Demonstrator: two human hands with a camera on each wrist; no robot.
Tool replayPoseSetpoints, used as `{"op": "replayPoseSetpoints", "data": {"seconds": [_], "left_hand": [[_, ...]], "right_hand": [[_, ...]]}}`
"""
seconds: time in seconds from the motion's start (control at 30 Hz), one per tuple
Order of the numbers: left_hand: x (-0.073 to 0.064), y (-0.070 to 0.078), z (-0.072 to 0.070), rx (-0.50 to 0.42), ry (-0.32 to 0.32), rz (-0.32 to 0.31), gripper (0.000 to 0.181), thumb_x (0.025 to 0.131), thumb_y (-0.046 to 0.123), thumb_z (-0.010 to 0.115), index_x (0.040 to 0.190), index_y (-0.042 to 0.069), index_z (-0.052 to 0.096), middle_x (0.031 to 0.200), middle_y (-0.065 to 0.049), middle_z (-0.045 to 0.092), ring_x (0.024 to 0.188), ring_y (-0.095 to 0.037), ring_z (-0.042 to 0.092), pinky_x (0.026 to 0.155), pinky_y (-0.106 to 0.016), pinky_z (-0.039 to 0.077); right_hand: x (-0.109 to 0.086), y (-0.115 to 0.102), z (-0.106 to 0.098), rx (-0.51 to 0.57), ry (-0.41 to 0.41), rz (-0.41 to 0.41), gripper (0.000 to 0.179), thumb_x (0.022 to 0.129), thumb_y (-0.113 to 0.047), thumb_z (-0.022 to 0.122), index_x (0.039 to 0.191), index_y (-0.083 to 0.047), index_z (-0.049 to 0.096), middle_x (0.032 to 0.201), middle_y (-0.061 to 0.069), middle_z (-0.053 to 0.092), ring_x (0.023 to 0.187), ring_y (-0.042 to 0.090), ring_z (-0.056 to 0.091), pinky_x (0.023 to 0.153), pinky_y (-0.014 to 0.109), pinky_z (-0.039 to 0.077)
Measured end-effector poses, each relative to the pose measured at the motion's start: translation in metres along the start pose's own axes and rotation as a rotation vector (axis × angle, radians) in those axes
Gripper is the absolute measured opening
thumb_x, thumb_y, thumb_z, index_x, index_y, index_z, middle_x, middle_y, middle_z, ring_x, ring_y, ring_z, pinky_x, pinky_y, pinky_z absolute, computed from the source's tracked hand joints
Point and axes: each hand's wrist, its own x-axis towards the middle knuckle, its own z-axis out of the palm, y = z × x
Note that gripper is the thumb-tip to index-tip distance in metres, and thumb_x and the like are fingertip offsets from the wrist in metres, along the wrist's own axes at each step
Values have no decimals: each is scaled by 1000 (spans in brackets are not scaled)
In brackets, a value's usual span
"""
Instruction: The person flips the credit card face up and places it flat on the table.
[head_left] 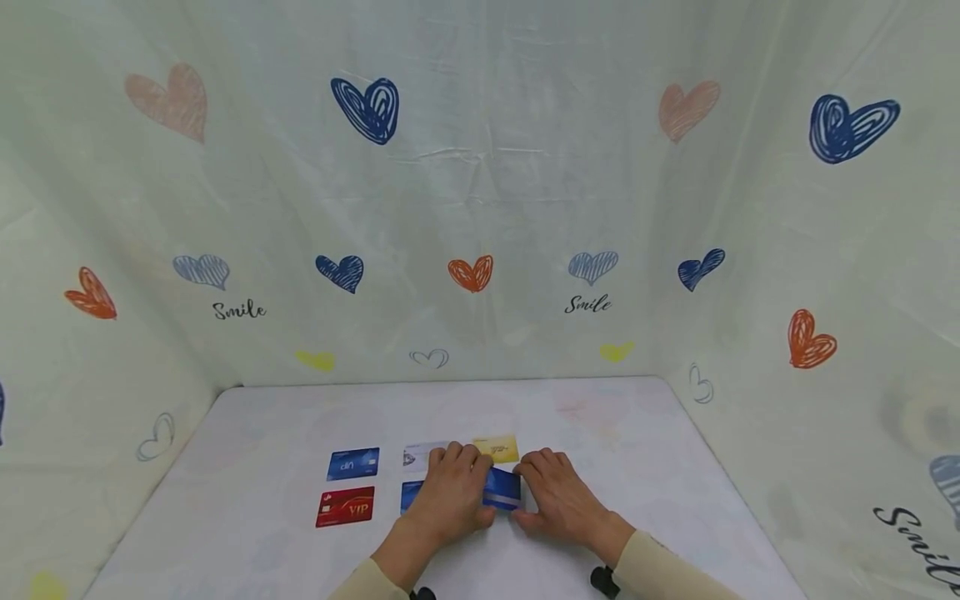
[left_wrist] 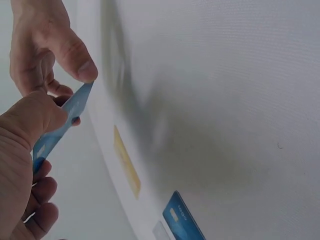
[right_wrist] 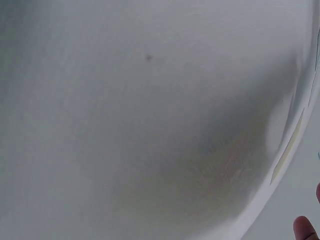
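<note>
A blue bank card (head_left: 502, 489) with a pale stripe is held up between both hands, above the table. My left hand (head_left: 448, 496) grips its left part; in the left wrist view the thumb presses on the face of the card (left_wrist: 62, 122) and the fingers curl behind it. From the other end my right hand (head_left: 562, 500) pinches the card, its thumb (left_wrist: 86, 70) at the corner and fingertips behind. Only fingertips (right_wrist: 303, 229) show at the lower right edge of the right wrist view. Below the left hand lies another blue card (head_left: 411, 493), partly covered by it.
On the white table (head_left: 247, 433) lie a yellow card (head_left: 498, 448), a whitish card (head_left: 420, 456) partly behind the left hand, a blue card (head_left: 352, 464) and a red VIP card (head_left: 345, 507). A heart-printed curtain (head_left: 525, 208) surrounds the table.
</note>
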Motion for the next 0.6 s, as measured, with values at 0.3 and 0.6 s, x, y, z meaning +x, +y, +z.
{"op": "replayPoseSetpoints", "data": {"seconds": [0.3, 0.6], "left_hand": [[1, 5, -2, -38, -18, 7, 74, 73, 56, 76, 131, 17, 52, 118, 0, 56, 108, -21, 46, 98, -49, 38], [1, 7, -5, -10, 0, 28, 73, 74, 57, 75, 130, 17, 51, 116, 1, 55, 104, -19, 44, 95, -46, 39]], "right_hand": [[-1, -2, 3, 33, 7, 14, 54, 79, -54, 72, 117, -18, 58, 115, -6, 53, 104, 12, 46, 88, 35, 42], [0, -6, 5, 58, 19, 33, 52, 79, -52, 72, 116, -18, 58, 116, -6, 53, 105, 11, 47, 88, 34, 41]]}}
